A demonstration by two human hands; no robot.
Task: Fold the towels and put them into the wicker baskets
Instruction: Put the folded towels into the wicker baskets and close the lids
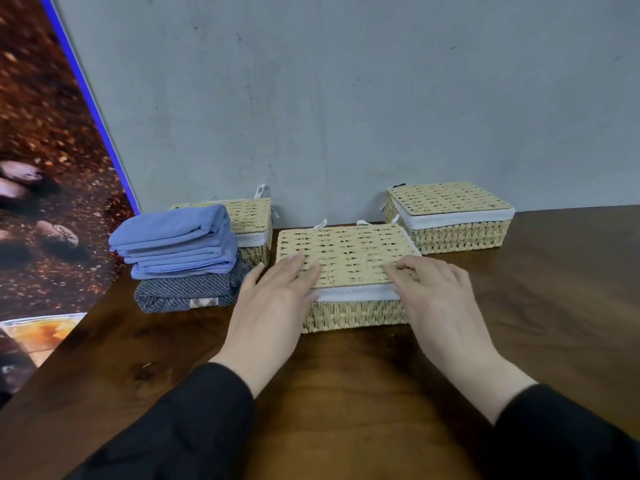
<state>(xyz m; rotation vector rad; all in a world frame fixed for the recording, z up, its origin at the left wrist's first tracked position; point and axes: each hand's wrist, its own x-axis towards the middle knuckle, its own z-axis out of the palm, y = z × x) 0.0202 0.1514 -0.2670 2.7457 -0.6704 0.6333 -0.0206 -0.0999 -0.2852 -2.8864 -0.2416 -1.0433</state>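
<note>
Item: middle wicker basket (353, 315), lid (346, 254) on, at table centre; my left hand (273, 306) and right hand (440, 299) rest flat-fingered on the lid, gripping nothing; folded towels (180, 258) stacked left, outside; step, I judge: opening; next: lift the lid.

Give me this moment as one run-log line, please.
left hand: flat on lid | right hand: on lid | middle basket: lidded | towels: stacked on table
</note>
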